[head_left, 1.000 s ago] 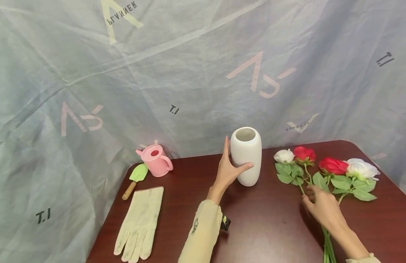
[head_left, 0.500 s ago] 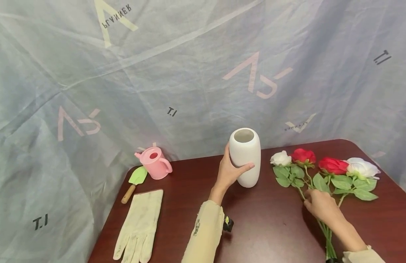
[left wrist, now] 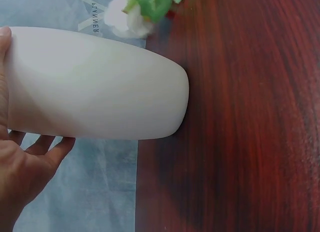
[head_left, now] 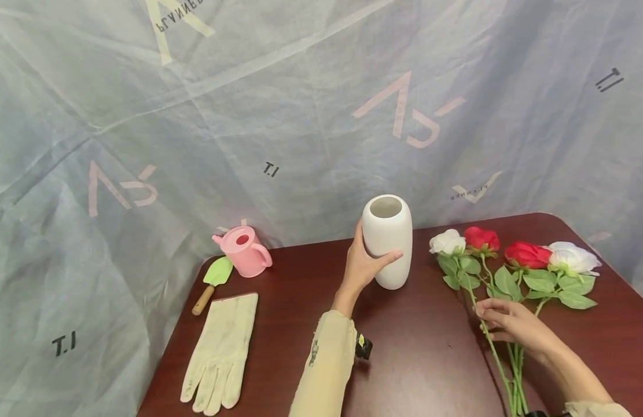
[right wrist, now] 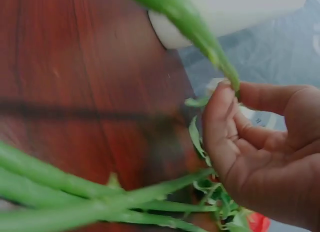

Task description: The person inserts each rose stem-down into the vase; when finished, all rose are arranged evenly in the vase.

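Note:
A tall white vase stands upright on the dark red table. My left hand grips its left side, thumb across the front and fingers around the back. In the left wrist view the vase fills the upper left, its base at the tabletop. My right hand pinches the green stem of a white rose between thumb and forefinger. The right wrist view shows that stem raised apart from the other stems. Two red roses and another white rose lie beside it.
At the table's left lie a pale work glove and a green trowel with a wooden handle. A pink watering can stands behind them. A grey printed cloth hangs along the back edge.
My left fingers have closed in around the vase. My right hand has reached into the stems, pinched the leftmost white rose's stem and drawn it slightly apart from the others.

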Tool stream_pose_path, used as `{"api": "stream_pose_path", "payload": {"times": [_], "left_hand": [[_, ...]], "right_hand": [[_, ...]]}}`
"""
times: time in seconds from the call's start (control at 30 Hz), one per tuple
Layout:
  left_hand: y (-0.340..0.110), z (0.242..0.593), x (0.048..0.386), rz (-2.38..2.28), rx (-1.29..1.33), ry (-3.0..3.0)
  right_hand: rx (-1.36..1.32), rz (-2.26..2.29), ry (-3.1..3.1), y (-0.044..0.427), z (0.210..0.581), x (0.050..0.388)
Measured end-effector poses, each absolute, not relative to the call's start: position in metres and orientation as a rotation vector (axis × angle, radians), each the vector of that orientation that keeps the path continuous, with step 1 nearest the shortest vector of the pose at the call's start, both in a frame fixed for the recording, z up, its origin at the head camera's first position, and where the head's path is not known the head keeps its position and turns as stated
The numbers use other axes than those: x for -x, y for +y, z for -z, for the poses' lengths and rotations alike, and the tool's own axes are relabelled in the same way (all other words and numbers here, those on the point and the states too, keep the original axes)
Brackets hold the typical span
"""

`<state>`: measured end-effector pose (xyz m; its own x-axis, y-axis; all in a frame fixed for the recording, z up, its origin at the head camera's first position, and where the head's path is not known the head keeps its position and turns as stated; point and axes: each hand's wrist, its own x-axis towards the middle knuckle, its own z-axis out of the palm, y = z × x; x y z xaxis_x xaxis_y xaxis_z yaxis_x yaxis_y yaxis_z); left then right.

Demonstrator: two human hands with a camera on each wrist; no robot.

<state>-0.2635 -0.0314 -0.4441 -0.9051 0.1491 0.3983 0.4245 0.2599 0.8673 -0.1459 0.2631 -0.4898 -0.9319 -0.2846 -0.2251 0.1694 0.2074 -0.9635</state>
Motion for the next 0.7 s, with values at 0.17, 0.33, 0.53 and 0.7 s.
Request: {"api": "stream_pose_path", "payload": {"times": [0.17, 0.33, 0.53, 0.7], "left_hand": [[-0.030, 0.432, 0.255, 1.718, 0.581, -2.259], [-0.030, 0.419, 0.244, 1.741, 0.583, -2.257], [-0.031, 0.415, 0.243, 1.720, 0.556, -2.265], [-0.032, 0.414, 0.241, 1.704, 0.537, -2.270]], "right_hand": [[0.216, 1.991, 1.964, 0.263, 0.496, 0.139], [0.367, 2.253, 1.829, 0.253, 0.500, 0.135], [0.509, 2.548, 1.689, 0.238, 0.497, 0.138], [0.522, 2.722, 1.596, 0.235, 0.491, 0.139]]}}
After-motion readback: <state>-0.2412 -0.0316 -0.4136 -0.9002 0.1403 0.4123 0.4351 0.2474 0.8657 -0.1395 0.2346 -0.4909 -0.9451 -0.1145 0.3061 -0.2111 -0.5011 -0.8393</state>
